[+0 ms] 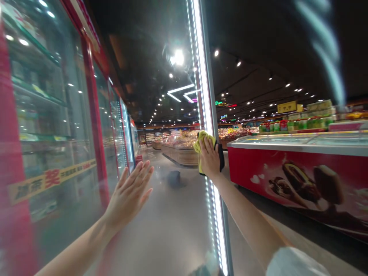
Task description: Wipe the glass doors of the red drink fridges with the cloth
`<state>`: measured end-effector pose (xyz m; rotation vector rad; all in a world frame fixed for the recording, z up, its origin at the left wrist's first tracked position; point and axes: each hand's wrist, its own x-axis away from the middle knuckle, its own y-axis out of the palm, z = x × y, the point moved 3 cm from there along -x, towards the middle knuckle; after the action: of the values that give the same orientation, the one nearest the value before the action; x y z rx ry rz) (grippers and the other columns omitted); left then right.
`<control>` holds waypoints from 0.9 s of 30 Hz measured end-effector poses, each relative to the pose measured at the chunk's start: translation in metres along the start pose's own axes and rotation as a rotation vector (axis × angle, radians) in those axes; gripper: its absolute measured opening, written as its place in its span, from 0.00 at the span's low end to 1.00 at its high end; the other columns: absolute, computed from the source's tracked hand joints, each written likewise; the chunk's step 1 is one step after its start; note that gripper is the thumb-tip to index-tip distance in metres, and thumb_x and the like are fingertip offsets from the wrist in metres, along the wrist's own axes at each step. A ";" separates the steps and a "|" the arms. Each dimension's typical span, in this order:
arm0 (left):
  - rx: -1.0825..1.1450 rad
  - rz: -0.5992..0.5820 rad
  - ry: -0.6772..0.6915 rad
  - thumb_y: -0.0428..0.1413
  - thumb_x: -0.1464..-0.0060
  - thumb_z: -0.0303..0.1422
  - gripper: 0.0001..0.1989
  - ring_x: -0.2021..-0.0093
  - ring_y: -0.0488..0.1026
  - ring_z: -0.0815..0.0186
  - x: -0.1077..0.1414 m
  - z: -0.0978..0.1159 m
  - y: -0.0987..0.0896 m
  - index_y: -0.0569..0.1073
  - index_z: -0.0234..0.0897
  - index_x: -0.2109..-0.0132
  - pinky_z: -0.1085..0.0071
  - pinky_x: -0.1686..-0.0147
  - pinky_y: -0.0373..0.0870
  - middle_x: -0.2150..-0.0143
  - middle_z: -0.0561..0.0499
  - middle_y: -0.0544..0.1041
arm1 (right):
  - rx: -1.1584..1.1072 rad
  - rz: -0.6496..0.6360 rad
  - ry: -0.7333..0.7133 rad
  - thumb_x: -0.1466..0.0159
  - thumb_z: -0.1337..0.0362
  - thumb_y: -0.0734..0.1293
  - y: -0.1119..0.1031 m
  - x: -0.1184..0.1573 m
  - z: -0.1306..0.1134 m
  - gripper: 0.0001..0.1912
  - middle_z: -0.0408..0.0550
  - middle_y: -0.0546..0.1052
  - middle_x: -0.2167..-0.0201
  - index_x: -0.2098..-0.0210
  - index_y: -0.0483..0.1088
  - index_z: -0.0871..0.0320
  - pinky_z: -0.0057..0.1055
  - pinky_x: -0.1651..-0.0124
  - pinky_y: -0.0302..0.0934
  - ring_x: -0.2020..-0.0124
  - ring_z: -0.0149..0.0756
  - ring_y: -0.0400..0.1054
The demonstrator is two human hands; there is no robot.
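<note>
My right hand presses a yellow cloth with a black edge against the upright edge of a glass door. Bright rows of small lights run up this edge, above and below the cloth. Its fingers lie bent over the cloth, and part of the fabric is hidden under them. To the left, my left hand is raised with fingers stretched out and holds nothing. It is in front of the clear pane; whether the palm touches the glass I cannot tell.
Red-framed glass-door coolers line the left side, their near part blurred. On the right stands a red chest freezer with ice cream pictures, bottles and packs behind it. Wooden produce stands are farther back on the grey floor.
</note>
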<state>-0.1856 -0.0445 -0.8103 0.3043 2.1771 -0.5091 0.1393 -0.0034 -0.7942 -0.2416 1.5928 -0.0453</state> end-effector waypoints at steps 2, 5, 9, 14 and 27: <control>0.000 0.010 -0.008 0.51 0.34 0.40 0.39 0.24 0.49 0.56 0.001 0.002 0.001 0.42 0.44 0.24 0.50 0.25 0.38 0.24 0.45 0.54 | -0.063 0.016 0.029 0.27 0.68 0.54 0.001 -0.011 -0.021 0.31 0.53 0.52 0.25 0.26 0.50 0.56 0.53 0.25 0.42 0.24 0.45 0.44; 0.011 0.018 0.004 0.50 0.34 0.39 0.38 0.24 0.49 0.57 0.003 0.003 -0.001 0.42 0.44 0.24 0.53 0.25 0.39 0.24 0.46 0.54 | -0.140 0.035 -0.011 0.27 0.66 0.55 0.002 0.019 -0.039 0.32 0.49 0.52 0.24 0.26 0.49 0.53 0.47 0.26 0.48 0.24 0.43 0.45; 0.019 -0.003 0.028 0.49 0.34 0.39 0.37 0.24 0.48 0.59 0.005 0.001 -0.005 0.42 0.44 0.24 0.54 0.25 0.39 0.25 0.47 0.56 | -0.194 0.073 -0.023 0.28 0.67 0.56 -0.001 0.052 -0.031 0.32 0.48 0.56 0.26 0.26 0.50 0.49 0.47 0.27 0.52 0.25 0.43 0.47; 0.011 -0.038 0.028 0.50 0.34 0.39 0.38 0.24 0.48 0.58 0.007 0.000 -0.008 0.41 0.44 0.24 0.52 0.25 0.37 0.25 0.47 0.55 | -0.212 0.203 0.118 0.27 0.61 0.56 -0.007 0.008 -0.036 0.30 0.51 0.55 0.25 0.27 0.52 0.51 0.53 0.28 0.51 0.24 0.47 0.45; -0.001 -0.100 0.007 0.50 0.33 0.37 0.35 0.25 0.52 0.59 0.007 0.006 -0.028 0.45 0.41 0.24 0.54 0.25 0.46 0.25 0.46 0.57 | -0.224 0.226 0.118 0.27 0.57 0.58 -0.013 -0.007 -0.052 0.28 0.53 0.55 0.26 0.29 0.58 0.53 0.58 0.28 0.49 0.25 0.52 0.45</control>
<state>-0.1963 -0.0724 -0.8122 0.1978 2.2072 -0.5638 0.0891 -0.0210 -0.7829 -0.2345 1.7350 0.2999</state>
